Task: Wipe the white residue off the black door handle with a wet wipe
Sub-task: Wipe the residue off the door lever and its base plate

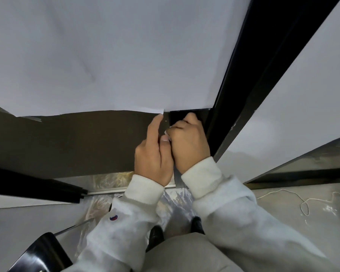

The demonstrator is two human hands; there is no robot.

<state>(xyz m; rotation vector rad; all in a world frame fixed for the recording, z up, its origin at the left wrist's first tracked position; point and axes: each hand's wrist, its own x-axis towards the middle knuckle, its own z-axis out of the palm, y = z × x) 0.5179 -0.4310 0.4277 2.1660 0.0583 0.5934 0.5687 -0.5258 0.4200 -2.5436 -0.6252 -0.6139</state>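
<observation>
My right hand [188, 144] is closed in a fist against the dark door [77, 142], close to its black edge. A sliver of white wet wipe [166, 132] pokes out at the fist's left side. The black door handle [178, 117] shows only as a dark patch just above the knuckles; the rest is hidden under both hands. My left hand [153, 154] lies beside the right one. Its index finger points up along the door, its thumb touches the wipe, and its other fingers are curled. What they hold is hidden.
A white paper sheet [116, 55] covers the upper door. The black door frame [249, 85] runs diagonally on the right, next to a grey wall [302, 95]. Below are a floor under plastic film, a white string [302, 205] at the right, a black seat [41, 254] and my black shoes.
</observation>
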